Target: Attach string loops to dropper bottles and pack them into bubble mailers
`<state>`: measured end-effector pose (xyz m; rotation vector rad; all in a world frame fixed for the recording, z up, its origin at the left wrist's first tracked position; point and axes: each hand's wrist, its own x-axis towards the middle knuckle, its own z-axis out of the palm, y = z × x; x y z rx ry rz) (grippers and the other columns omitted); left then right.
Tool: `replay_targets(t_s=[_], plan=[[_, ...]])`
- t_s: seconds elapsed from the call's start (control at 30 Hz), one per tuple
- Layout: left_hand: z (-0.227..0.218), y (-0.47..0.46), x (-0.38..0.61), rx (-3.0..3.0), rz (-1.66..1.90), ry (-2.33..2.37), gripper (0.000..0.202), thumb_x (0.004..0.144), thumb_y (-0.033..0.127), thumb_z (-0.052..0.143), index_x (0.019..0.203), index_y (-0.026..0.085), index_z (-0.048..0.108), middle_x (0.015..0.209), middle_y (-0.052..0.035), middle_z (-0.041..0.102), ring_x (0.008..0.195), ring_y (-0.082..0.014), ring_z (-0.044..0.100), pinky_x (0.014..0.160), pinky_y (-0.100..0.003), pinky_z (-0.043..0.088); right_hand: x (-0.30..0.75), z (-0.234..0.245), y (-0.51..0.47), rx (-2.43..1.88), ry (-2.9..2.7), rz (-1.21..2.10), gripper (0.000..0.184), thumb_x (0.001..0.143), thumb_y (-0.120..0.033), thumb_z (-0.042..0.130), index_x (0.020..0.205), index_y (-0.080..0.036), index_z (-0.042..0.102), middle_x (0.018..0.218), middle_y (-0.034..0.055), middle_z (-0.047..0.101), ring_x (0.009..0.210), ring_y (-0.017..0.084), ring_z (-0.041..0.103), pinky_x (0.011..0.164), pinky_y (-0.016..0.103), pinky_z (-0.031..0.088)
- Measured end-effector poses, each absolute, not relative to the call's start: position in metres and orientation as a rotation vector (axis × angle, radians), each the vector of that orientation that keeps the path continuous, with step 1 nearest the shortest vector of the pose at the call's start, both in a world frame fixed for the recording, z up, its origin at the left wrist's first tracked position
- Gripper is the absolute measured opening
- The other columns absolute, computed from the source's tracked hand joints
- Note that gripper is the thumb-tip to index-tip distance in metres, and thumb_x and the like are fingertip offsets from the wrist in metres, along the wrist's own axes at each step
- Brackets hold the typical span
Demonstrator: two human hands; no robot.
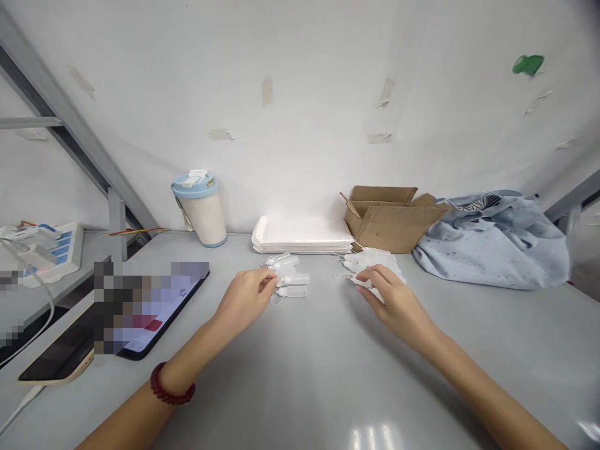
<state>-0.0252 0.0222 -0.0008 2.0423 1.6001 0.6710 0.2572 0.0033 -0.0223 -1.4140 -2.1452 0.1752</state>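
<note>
**Found clear tubes (pixel 294 279) near ten o'clock, white tags (pixel 377 257) at two**

Took the clock from the stretch of gray worktop (pixel 323 350) between left hand (pixel 244 299) and right hand (pixel 400 303). Saw at ten, near the wall (pixel 300 156), a cream tumbler (pixel 204 215) with a blue lid; just short of twelve, a stack of white mailers (pixel 304 234); toward two, an open cardboard box (pixel 396 225); between two and three, a slumped blue-gray cloth bag (pixel 497 250). Noted at nine a lit phone (pixel 162 315) beside a dark-screened phone (pixel 63 350), with a white power strip (pixel 68 250) farther out. Found mailers and box close behind the small pieces, blocking the far side, and both hands hiding part of each group.

Observed the tubes as slim and see-through, lying crosswise, with thin loops toward nine. Observed the tags as flat, overlapping, with fine strings also toward nine.

Saw the left grip pinched together on the loop end of one clear tube; saw the right grip slightly apart at the tags' near edge. Could not tell of any firm hold there.

Counted at least four tubes, two phones, one tumbler, one box, one bag. Could not count tags or mailers.
</note>
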Motion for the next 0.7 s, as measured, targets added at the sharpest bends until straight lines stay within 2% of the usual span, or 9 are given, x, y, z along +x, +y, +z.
replay_targets(t_s=[0.1,0.23,0.37,0.47,0.7], plan=[[-0.006,0.024,-0.026,2.149,0.523,1.715,0.031,0.086,0.035,0.04,0.07,0.019,0.061,0.06,-0.0003,0.058,0.057,-0.017,0.052,0.055,-0.026,0.031,0.27,-0.025,0.013,-1.395,-2.194,0.073,0.013,0.09,-0.025,0.043,0.095,-0.021,0.054,0.096,0.009,0.062,0.091,0.025,0.056,0.073,0.039,0.048],[-0.001,0.022,-0.025,2.107,0.507,1.761,0.028,0.085,0.034,0.041,0.08,0.02,0.064,0.071,-0.0031,0.066,0.065,-0.0208,0.059,0.058,-0.027,0.035,0.278,-0.029,0.019,-1.415,-2.259,0.012,0.015,0.087,-0.02,0.045,0.097,-0.021,0.057,0.1,0.0085,0.064,0.093,0.026,0.056,0.076,0.041,0.048],[0.002,0.014,-0.019,2.152,0.544,1.73,0.026,0.087,0.035,0.04,0.083,0.02,0.061,0.071,-0.0024,0.065,0.064,-0.0198,0.058,0.058,-0.027,0.036,0.278,-0.032,0.021,-1.439,-2.262,-0.015,0.019,0.086,-0.018,0.046,0.099,-0.021,0.059,0.099,0.0088,0.065,0.093,0.027,0.055,0.077,0.042,0.048],[-0.001,0.008,-0.012,2.268,0.466,1.519,0.022,0.087,0.034,0.041,0.087,0.021,0.059,0.069,-0.0012,0.063,0.063,-0.0187,0.056,0.057,-0.026,0.035,0.276,-0.034,0.021,-1.45,-2.264,-0.033,0.02,0.085,-0.018,0.047,0.1,-0.019,0.06,0.097,0.0099,0.065,0.093,0.027,0.055,0.077,0.043,0.047],[-0.012,0.001,-0.002,2.395,0.315,1.344,0.029,0.089,0.026,0.039,0.071,0.019,0.061,0.066,-0.0053,0.06,0.062,-0.0198,0.055,0.058,-0.027,0.033,0.272,-0.038,0.018,-1.472,-2.275,-0.034,0.018,0.085,-0.019,0.049,0.1,-0.019,0.058,0.098,0.0107,0.067,0.094,0.029,0.055,0.075,0.044,0.047]])
